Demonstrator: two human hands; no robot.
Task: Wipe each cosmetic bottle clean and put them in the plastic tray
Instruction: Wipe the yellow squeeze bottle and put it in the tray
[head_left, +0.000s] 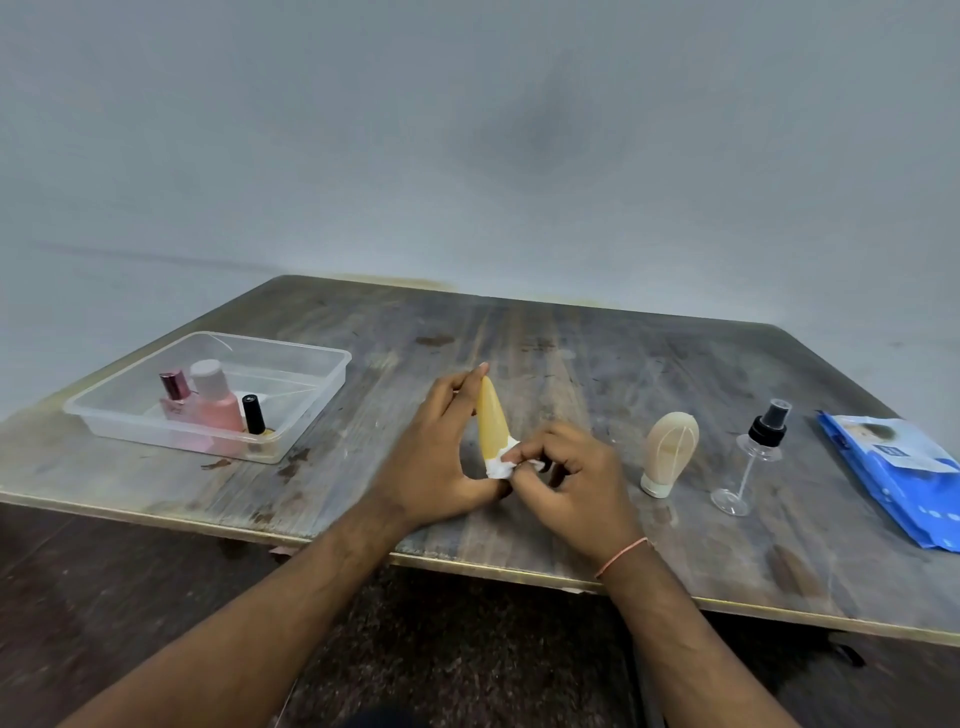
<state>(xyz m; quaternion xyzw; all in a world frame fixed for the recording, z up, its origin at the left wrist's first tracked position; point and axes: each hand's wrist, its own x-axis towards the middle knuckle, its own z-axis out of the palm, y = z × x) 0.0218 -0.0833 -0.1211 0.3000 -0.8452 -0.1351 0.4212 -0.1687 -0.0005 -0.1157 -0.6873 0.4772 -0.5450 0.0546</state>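
My left hand (441, 447) grips a yellow tube-shaped bottle (491, 421) upright over the table's middle. My right hand (566, 478) pinches a white wipe (503, 465) against the tube's lower end. The clear plastic tray (311, 410) at the left holds three bottles: a pink perfume bottle (175, 397), a pink bottle with a pale cap (215, 402) and a small black-capped bottle (253, 414). To the right stand a beige squeeze bottle (669, 451) on its cap and a clear spray bottle with a black nozzle (753, 457).
A blue pack of wipes (898, 478) lies at the table's right edge. The worn wooden table (519, 332) ends near me in a metal-trimmed front edge. A grey wall rises behind it.
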